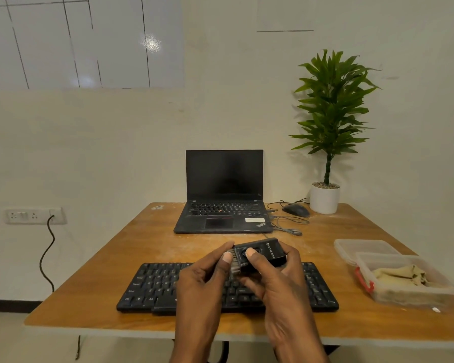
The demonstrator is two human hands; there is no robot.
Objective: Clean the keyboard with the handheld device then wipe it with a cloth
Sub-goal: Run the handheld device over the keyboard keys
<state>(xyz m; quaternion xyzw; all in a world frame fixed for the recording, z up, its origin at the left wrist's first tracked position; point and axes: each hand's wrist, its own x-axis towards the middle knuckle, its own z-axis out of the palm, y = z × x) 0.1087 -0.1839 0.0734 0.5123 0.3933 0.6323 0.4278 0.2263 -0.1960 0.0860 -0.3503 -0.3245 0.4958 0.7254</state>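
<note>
Wooden table (pixel 116 258) — both hands, left hand (pixel 202 281) and right hand (pixel 278 281), grip black boxy handheld device (pixel 262 254).

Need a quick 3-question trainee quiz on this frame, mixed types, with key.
1. True or false: both hands hold the handheld device above the keyboard.
2. Where is the cloth? A) on the laptop B) in the clear plastic container C) draped over the keyboard
3. Fill in: the right hand has its ___ pressed on top of the device, while the left hand grips its brush end.

Key: 1 true; 2 B; 3 thumb
</note>
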